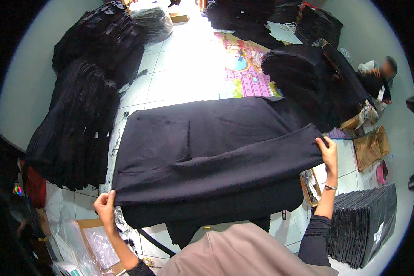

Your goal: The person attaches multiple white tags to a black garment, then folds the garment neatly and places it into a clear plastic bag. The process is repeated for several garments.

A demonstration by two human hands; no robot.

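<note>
A large black fabric piece (230,165) is spread in front of me, its near part folded over into a long flap. At the flap's near left corner, my left hand (106,209) pinches the edge between thumb and fingers. My right hand (327,154) grips the flap's right end, which sits higher and farther away than the left one. The flap is stretched between both hands. Beneath it, more black cloth (216,209) shows toward my lap; what supports the cloth is hidden.
Tall stacks of black cloth (73,124) stand on the left, with another pile (303,78) at the far right. Black packages (365,225) are stacked near right. A brown paper bag (371,148) and a seated person (377,80) are farther right. A colourful mat (246,64) lies beyond.
</note>
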